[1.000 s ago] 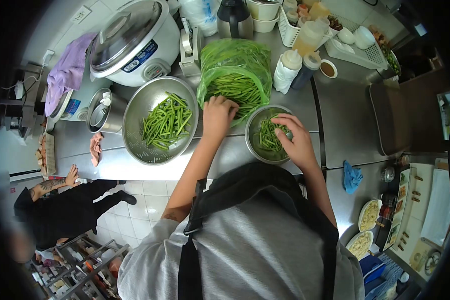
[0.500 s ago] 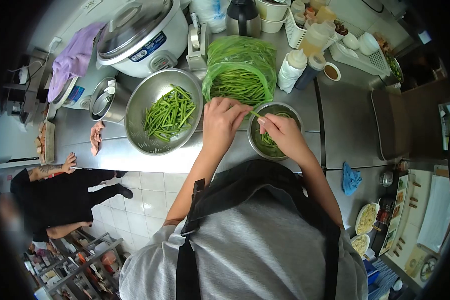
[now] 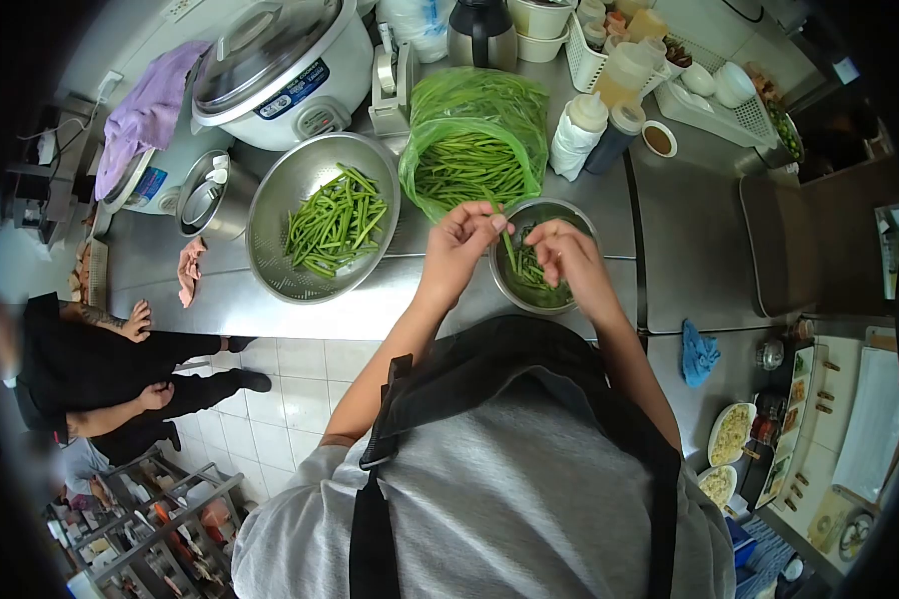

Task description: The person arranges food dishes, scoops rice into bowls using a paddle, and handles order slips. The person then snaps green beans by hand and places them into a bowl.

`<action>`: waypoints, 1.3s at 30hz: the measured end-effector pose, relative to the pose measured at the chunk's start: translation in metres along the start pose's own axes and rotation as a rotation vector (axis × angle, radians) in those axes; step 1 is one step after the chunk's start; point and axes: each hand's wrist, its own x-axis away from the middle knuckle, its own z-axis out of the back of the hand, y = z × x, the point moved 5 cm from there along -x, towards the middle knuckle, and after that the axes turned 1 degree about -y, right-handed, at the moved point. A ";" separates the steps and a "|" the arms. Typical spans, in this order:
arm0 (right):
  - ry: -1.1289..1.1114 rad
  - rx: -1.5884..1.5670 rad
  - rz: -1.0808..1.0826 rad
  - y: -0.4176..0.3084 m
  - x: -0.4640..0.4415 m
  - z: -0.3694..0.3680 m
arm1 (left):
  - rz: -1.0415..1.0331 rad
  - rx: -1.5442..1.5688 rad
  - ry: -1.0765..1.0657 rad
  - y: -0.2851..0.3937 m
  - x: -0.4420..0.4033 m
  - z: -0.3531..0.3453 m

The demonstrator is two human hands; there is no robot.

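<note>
My left hand (image 3: 457, 252) pinches a green bean (image 3: 509, 252), which slants down over the left side of a small steel bowl (image 3: 504, 288). My right hand (image 3: 571, 260) hovers above the same bowl, its fingers loosely curved and apart with nothing seen in them. Green scraps lie in the bowl, partly hidden by my right hand. Just beyond, a green plastic bag (image 3: 479, 95) gapes open, full of long green beans (image 3: 469, 168). To the left, a perforated steel colander (image 3: 270, 230) holds a heap of shorter bean pieces (image 3: 335, 222).
Behind the colander stands a large rice cooker (image 3: 280, 85). Sauce bottles (image 3: 577, 140) and a small cup of brown sauce (image 3: 659, 139) are at the right. A steel pot (image 3: 232, 205) and a pink cloth (image 3: 190, 270) sit at the left. Another person (image 3: 110, 364) stands beside the counter.
My right hand has come away from the bean and its fingers have spread. The bean, still in my left hand, has tipped downward. The other person's lower arm has moved inward.
</note>
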 end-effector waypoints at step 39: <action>0.226 0.613 0.383 -0.053 -0.029 -0.111 | -0.260 -0.161 0.004 0.092 0.020 0.093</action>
